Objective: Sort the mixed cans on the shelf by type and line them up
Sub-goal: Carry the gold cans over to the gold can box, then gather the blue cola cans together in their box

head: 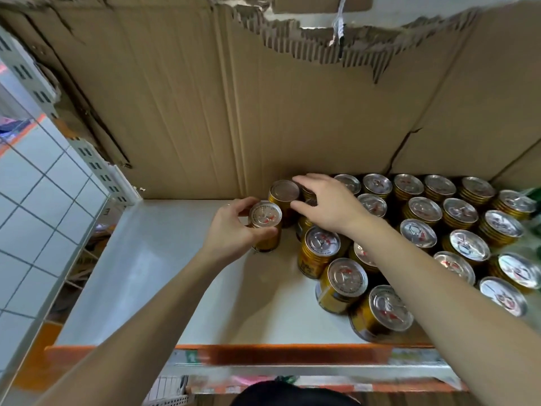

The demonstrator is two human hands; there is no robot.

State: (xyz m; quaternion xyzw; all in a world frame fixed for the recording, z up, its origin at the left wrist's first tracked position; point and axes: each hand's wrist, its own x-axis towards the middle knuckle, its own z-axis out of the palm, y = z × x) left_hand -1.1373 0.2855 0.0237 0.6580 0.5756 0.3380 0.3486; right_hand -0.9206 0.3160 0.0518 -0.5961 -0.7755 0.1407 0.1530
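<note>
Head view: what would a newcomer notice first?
Rows of gold cans pack the right half of the shelf, silver lids up. The left hand grips one can apart from them at centre, the right hand reaching beside it. Torn cardboard lines the back.

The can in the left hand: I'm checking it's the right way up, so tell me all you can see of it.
The can is gold-sided metal with a silvery lid, a pull ring and red marking. It stands upright, ring up, on the pale shelf, left of the other cans. The left hand grips it round the top.
</note>
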